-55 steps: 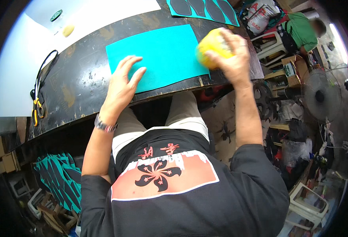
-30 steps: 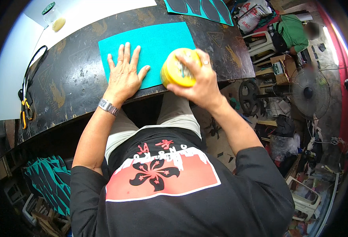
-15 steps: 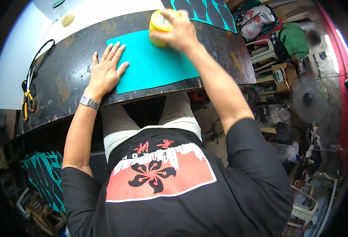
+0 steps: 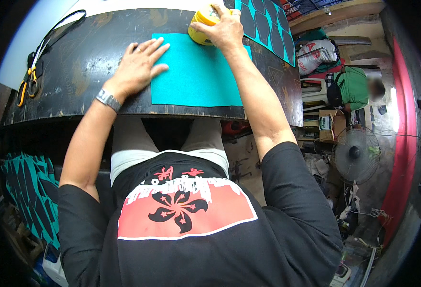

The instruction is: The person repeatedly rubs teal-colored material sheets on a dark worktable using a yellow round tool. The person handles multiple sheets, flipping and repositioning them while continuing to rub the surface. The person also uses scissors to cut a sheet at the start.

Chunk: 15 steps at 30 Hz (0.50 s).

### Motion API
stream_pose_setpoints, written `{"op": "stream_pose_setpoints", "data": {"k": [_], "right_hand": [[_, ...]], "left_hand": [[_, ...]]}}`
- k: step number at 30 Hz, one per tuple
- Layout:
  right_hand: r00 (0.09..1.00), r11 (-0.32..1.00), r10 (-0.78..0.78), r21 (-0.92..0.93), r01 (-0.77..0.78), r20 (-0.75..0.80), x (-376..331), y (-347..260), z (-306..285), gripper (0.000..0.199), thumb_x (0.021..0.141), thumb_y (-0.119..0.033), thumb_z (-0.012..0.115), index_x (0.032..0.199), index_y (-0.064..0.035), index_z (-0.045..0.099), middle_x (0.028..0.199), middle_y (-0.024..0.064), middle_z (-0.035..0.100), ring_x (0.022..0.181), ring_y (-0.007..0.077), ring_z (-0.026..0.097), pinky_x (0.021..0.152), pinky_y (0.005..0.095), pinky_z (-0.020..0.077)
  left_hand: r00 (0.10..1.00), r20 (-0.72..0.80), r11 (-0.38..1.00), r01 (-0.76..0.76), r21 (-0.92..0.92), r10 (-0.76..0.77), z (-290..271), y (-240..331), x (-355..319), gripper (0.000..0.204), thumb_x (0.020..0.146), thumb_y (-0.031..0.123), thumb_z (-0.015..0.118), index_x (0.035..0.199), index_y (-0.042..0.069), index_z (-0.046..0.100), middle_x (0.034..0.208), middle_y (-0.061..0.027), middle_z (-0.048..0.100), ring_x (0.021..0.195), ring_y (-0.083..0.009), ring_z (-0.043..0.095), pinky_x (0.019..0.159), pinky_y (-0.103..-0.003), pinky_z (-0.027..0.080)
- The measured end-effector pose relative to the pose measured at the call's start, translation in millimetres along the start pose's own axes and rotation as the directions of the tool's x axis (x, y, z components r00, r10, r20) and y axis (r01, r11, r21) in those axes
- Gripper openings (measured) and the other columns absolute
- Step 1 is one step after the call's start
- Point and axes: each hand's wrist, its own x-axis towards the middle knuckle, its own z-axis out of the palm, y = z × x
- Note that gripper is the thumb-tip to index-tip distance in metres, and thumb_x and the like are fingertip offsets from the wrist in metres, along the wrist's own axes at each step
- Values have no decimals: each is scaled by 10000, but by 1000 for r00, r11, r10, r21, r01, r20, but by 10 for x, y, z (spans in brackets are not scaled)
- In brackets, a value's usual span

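A plain teal sheet (image 4: 196, 79) of felt-like material lies flat on the dark table near its front edge. At its far edge stands a yellow tub (image 4: 198, 36), round and squat. My right hand (image 4: 228, 31) is closed around the tub's top and side; the fingertips on its far side are partly cut off by the picture's upper rim. My left hand (image 4: 136, 69) lies at the sheet's left edge with fingers apart and slightly bent. Its fingertips and thumb reach over that edge, and it holds nothing.
Scissors (image 4: 30, 81) with orange-and-black handles lie at the table's left, beside a black strap (image 4: 62, 24). A teal sheet with black shapes (image 4: 268, 31) is at the far right. Cut teal sheets (image 4: 31, 196) hang lower left. A fan (image 4: 355, 152) and a person in green (image 4: 354, 88) are at right.
The whole view has shifted, tilting the table's look. My right hand still grips the tub, now sharper and near the sheet's far edge. My left hand's fingers are more bent than before.
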Motion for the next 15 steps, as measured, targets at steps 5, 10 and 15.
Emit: {"op": "stream_pose_setpoints", "data": {"k": [5,10,15], "right_hand": [[996,987,-86,135,83,17,-771,-464,-415,834,625,-521,901,1332,-168,633,1213,221,562,1060,378,662,906,449,570],[935,913,-347,255,317,77,-1481,-886,-759,817,619,-421,934,1327,-143,634,1231,285,604,1164,450,590,969,472,532],[958,940,-285,185,288,-45,-686,-734,-221,824,615,-444,925,1317,-134,625,1233,239,591,1117,393,638,919,456,564]], "left_hand": [[999,-14,999,-32,-19,32,-18,-261,44,559,1026,434,520,1521,178,472,1564,-65,458,1415,-248,428,1183,-440,302],[993,-88,997,-76,-33,73,98,-336,54,490,1033,353,528,1478,150,524,1504,-79,517,1412,-288,432,1207,-453,289],[995,-37,906,-95,-412,88,-61,-477,105,392,991,111,572,1381,107,602,1418,-122,582,1328,-315,522,1125,-412,414]]}}
